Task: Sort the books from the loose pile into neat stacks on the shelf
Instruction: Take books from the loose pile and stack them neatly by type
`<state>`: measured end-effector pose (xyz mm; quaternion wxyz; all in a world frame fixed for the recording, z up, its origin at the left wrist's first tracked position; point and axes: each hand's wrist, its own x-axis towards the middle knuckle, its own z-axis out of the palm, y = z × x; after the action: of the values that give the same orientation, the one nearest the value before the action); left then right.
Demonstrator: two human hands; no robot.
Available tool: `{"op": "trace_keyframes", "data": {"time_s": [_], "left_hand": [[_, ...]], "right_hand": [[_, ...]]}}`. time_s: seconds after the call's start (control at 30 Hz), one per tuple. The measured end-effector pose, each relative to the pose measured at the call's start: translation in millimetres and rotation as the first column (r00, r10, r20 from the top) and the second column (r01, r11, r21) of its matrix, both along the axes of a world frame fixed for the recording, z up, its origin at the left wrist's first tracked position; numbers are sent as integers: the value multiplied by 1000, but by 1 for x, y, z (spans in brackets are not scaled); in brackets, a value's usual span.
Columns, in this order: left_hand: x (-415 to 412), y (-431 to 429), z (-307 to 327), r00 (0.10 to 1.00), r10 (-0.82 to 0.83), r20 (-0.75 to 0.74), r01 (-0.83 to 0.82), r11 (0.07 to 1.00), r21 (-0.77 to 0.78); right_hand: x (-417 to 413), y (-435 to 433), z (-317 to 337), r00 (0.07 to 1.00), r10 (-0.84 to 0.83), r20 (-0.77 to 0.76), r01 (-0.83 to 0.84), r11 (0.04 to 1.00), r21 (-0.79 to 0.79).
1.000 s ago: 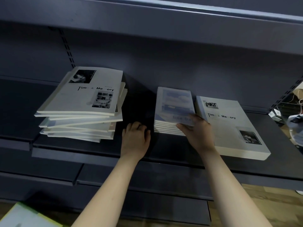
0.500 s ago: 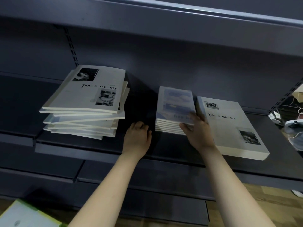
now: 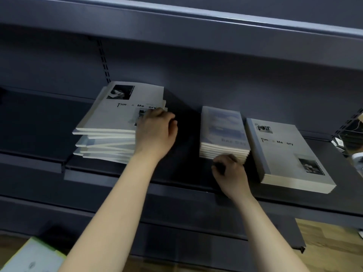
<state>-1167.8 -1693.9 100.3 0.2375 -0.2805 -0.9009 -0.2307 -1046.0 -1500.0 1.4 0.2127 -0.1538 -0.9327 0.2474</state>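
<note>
Looking down from the head camera, a dark grey shelf (image 3: 196, 173) holds three lots of books. At its left is the loose pile (image 3: 110, 134): large white books lying askew, edges fanned out at different angles, the top cover reading "Tim & Me ory". In the middle, well apart from the pile, sits a small stack (image 3: 222, 132) of bluish-covered books with squared edges. Just beside that, to the right, lies a big stack (image 3: 284, 154) of the same white title, also squared.

The left hand (image 3: 155, 132) is at the pile's right side, its fingers bent at the edge of the top cover. The thumb is hidden and the hand is blurred, so I cannot tell whether it grips a book. The right hand (image 3: 229, 169) is curled into a loose fist against the front edge of the small stack; nothing shows inside it.

The hand covers part of the top cover's title and photo. The small stack's title is too faint to read. A pale, green-edged object (image 3: 29, 258) is cut off at the lower left corner, and clutter (image 3: 351, 142) at the right border is too cropped to name.
</note>
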Motion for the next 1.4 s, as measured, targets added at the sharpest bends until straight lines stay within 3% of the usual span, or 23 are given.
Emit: {"op": "trace_keyframes", "data": {"time_s": [0.17, 0.3, 0.4, 0.67, 0.77, 0.87, 0.93, 1.0, 1.1, 1.27, 1.33, 1.4], "left_hand": [[-31, -55, 6, 964, 247, 102, -242, 968, -62], [-51, -96, 15, 833, 515, 200, -491, 856, -161], [-67, -116, 17, 752, 570, 331, -542, 820, -182], [-69, -117, 35, 738, 473, 481, -526, 850, -27], [-66, -113, 34, 796, 442, 414, -500, 865, 37], [-57, -112, 28, 866, 275, 418, -411, 867, 281], [-48, -109, 23, 890, 114, 442, -351, 791, 502], [-40, -103, 20, 912, 42, 407, -306, 730, 610], [-27, -86, 14, 931, -30, 365, -244, 692, 679], [3, -43, 4, 937, -73, 340, -180, 736, 652], [17, -24, -1, 930, -127, 344, -149, 727, 670], [29, -3, -7, 918, -192, 349, -113, 715, 690]], "right_hand": [[-15, -17, -7, 1000, -9, 11, 8, 997, 71], [-27, -28, -10, 999, -13, 30, 10, 995, 101], [-32, -38, -11, 1000, -23, 9, 22, 992, 125], [-33, -39, -12, 1000, -26, -7, 27, 989, 144], [-32, -38, -12, 1000, -13, -4, 13, 989, 146], [-31, -35, -13, 1000, 14, 8, -15, 991, 132], [-29, -32, -12, 999, 33, 11, -34, 993, 117], [-26, -30, -11, 999, 45, 22, -46, 995, 86], [-21, -25, -7, 997, 72, 34, -71, 997, -14], [-5, -14, 10, 996, 78, -40, -84, 978, -189], [4, -11, 22, 993, 36, -110, -70, 941, -330], [13, -7, 32, 989, -24, -145, -57, 845, -531]]}}
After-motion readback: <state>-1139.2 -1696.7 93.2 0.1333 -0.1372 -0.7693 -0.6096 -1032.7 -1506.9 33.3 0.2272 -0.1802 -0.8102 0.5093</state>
